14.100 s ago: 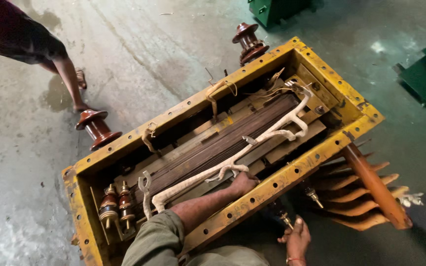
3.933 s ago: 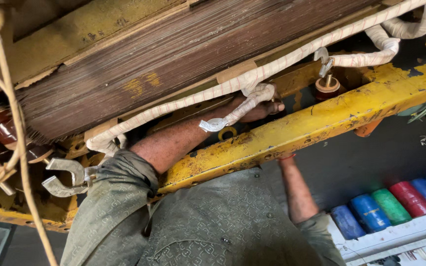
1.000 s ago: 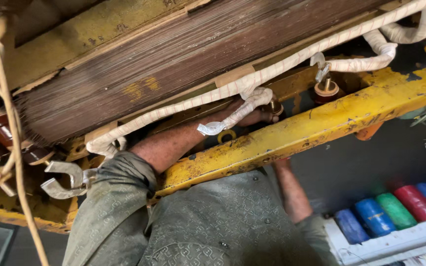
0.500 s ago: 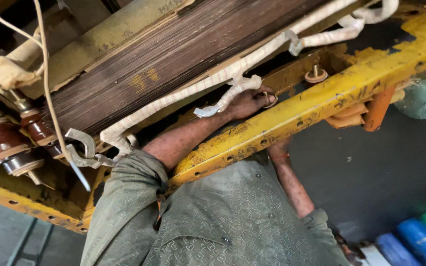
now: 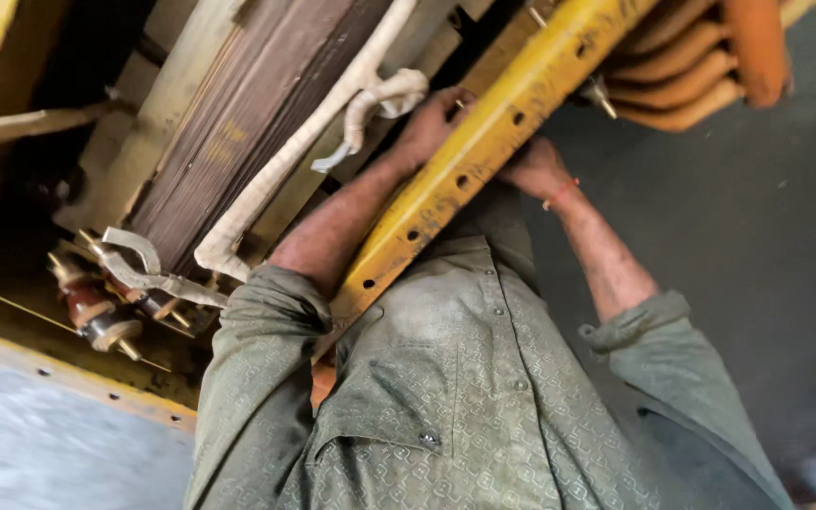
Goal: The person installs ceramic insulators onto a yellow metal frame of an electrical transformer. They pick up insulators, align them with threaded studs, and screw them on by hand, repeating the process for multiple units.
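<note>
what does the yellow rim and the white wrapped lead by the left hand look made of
Yellow rim: likely painted steel, judging by the punched bolt holes and chipped, grimy paint. White wrapped lead: seemingly cloth tape wound over a conductor, matte, with spiral wraps and a knotted loose end.

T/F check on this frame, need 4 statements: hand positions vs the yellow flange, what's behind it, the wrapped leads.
1. The left hand reaches inside the tank, over the yellow flange. True.
2. The right hand is also inside the tank. False: it is outside, pressed under the flange.
3. White tape-wrapped leads run along the brown laminated core. True.
4. The orange cooling tubes sit inside the tank. False: they hang on the outer side of the flange.
</note>
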